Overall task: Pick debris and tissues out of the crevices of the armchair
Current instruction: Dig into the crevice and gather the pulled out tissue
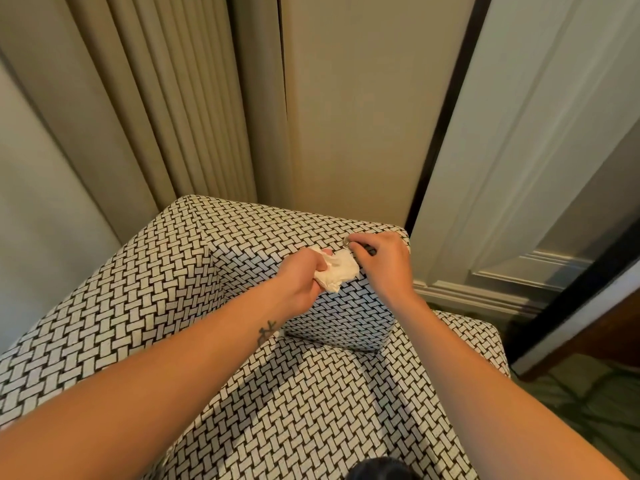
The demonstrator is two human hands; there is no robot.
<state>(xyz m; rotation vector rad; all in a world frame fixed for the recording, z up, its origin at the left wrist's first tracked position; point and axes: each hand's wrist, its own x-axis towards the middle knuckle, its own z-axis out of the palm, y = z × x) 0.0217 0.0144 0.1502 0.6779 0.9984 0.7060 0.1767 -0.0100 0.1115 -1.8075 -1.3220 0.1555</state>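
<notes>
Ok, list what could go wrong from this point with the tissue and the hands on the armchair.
1. The crumpled tissue hangs loosely out of the left hand; it could tear or slip back onto the armchair.
2. The right hand pinches something small at the top edge; what it is cannot be told, and it might drop behind the chair toward the wall.

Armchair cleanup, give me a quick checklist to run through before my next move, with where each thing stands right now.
1. Crumpled tissue secured in the left hand: ok, grip closed around it.
2. Right hand has its item: cannot tell; fingertips pinch something small at the top edge of the armchair, too small to identify.
3. Nothing dropped on the seat: ok, no loose debris visible there.
4. Crevices emptied: cannot tell, their depths are hidden.
5. Somewhere to discard: not ok, no bin in view.
6. Room in the left hand for more: cannot tell.
</notes>
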